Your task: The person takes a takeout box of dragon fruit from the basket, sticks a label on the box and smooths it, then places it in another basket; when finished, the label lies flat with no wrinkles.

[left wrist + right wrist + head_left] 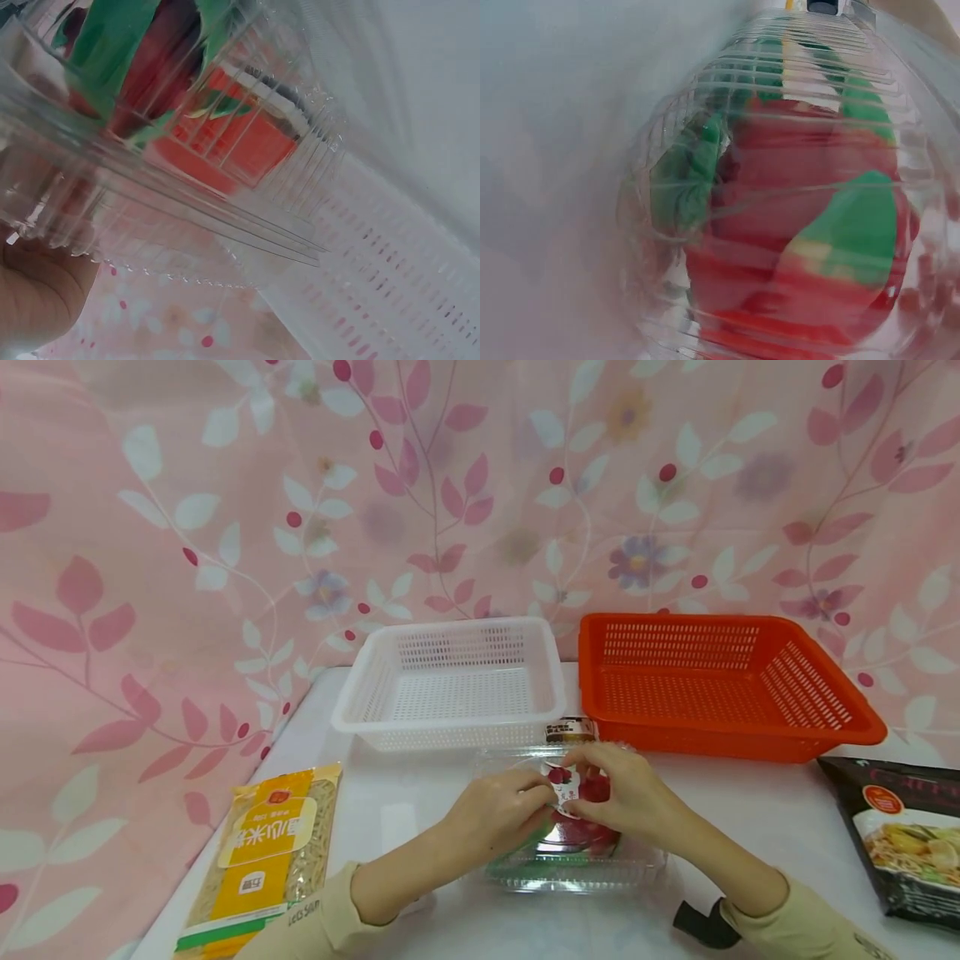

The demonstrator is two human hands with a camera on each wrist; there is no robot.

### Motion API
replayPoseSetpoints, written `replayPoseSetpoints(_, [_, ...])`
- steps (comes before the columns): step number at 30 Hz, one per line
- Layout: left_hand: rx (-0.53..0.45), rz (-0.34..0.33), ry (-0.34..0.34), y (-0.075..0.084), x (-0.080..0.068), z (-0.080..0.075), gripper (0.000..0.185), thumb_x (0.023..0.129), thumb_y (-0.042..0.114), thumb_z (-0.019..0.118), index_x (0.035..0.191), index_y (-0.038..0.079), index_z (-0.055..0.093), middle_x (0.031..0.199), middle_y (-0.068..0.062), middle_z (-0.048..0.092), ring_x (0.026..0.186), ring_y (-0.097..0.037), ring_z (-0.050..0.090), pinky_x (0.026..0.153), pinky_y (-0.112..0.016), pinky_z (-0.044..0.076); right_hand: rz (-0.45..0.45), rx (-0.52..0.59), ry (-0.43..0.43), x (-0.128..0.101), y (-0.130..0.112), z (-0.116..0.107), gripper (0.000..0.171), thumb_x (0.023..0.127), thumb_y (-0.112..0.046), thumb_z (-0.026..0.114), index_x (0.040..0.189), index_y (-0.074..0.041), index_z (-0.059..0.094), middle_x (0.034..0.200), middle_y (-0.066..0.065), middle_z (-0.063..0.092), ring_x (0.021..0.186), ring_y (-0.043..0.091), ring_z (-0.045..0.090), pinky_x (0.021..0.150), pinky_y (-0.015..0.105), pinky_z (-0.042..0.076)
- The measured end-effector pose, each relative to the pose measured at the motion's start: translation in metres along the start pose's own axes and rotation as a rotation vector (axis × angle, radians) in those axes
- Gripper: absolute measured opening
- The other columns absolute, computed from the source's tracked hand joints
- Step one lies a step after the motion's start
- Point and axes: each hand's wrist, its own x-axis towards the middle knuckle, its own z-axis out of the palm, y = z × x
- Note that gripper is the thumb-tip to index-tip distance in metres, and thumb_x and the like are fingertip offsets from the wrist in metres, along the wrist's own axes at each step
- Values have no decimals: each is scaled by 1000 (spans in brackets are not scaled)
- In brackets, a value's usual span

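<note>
Seen from the head camera, two hands meet over a clear plastic clamshell box [577, 852] lying near the front edge of a white tabletop [750, 810], about midway along it. The left hand [498, 810] and right hand [626, 793] both curl their fingers onto a small white-and-red label [566, 789] on the box's lid, pinching at it from either side. Red and green contents show through the plastic. Behind the box, a white basket [450, 685] and an orange basket [720, 685] sit side by side along the back edge. A yellow packet of pasta [262, 860] lies at the front left corner; a black noodle packet [911, 839] lies at the right edge.

From the left wrist, ribbed clear plastic [187, 187] fills the frame, part of the left hand [37, 292] against it at lower left, the orange basket blurred through it.

From the right wrist, the box's ribbed wall [780, 195] looms close, red and green shapes inside; no fingers are visible.
</note>
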Motion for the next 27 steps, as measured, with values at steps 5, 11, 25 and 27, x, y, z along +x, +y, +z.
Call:
replayPoseSetpoints(5, [23, -17, -25, 0, -2, 2, 6, 76, 13, 72, 80, 14, 68, 81, 5, 63, 73, -5, 60, 64, -12, 47, 8, 7, -12, 1, 2, 2, 47, 63, -15, 84, 104, -16, 62, 84, -9, 57, 75, 11, 51, 64, 24, 50])
replayPoseSetpoints(11, [37, -13, -50, -2, -4, 3, 5, 77, 15, 72, 80, 16, 68, 84, 6, 64, 77, -6, 60, 65, -12, 47, -4, -34, -29, 2, 3, 2, 46, 64, -20, 84, 104, -17, 62, 80, -11, 54, 74, 9, 49, 64, 25, 45])
replayPoseSetpoints(25, [105, 81, -51, 7, -8, 2, 9, 80, 17, 63, 87, 14, 68, 91, 3, 66, 90, -13, 60, 77, -21, 49, -15, -103, -78, 15, 4, 2, 26, 71, -23, 79, 89, -16, 63, 64, -8, 46, 58, 6, 41, 51, 22, 36])
replayPoseSetpoints(27, [130, 95, -82, 13, -9, 0, 15, 82, 21, 61, 92, 13, 68, 96, 2, 66, 95, -13, 60, 81, -23, 48, -13, -108, -72, 17, 5, 3, 23, 71, -23, 79, 85, -15, 62, 63, -8, 45, 56, 6, 40, 46, 20, 36])
